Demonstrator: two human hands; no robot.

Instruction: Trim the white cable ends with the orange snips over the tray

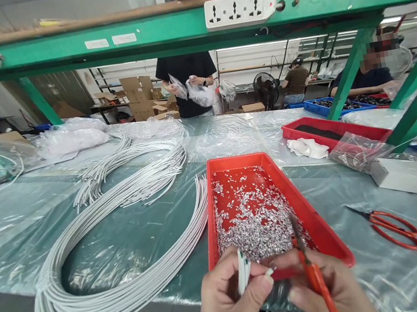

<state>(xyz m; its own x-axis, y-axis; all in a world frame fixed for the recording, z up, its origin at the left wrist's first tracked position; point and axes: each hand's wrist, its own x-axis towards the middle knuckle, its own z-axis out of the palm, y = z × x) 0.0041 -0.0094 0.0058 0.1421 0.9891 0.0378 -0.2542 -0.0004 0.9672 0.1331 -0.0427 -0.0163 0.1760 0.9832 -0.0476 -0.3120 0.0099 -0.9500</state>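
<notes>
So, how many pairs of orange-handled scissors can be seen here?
2. One pair of orange-handled scissors is in the right hand, over the red plastic tray. The other pair lies on the plastic-covered table, right of the tray. More may be hidden.

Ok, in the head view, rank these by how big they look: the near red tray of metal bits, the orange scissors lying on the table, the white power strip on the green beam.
1. Near red tray, clearly largest.
2. and 3. White power strip and orange scissors look about alike; the strip sits farther off, so I won't rank them.
</notes>
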